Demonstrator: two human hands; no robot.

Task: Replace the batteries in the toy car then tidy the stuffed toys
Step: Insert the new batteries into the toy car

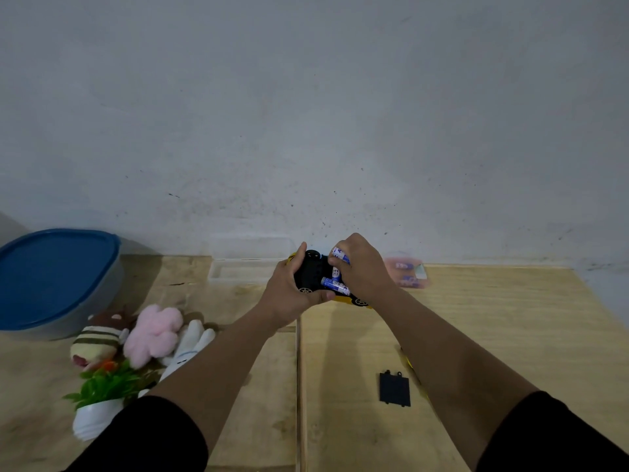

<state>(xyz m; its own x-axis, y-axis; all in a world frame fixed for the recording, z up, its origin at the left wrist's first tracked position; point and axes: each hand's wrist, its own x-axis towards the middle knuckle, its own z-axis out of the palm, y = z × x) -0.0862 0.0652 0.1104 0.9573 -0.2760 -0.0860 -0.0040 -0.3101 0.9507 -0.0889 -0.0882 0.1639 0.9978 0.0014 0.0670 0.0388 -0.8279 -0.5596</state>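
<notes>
At the far edge of the desk (476,335), near the wall, your left hand (292,294) is wrapped around the upturned toy car (311,272), black belly facing you, yellow body showing beneath. Your right hand (362,267), the nearer one to the batteries (335,284), pinches one blue-and-white cell while others lie slantwise in the open bay just left of that grip. Its black cover (394,388) lies well apart, towards you. Stuffed toys (149,335) wait at your left.

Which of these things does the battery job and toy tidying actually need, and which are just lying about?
Needed: toy car, batteries, black battery cover, battery pack, stuffed toys.
Lying about: blue-lidded tub, clear box, small potted plant.
</notes>
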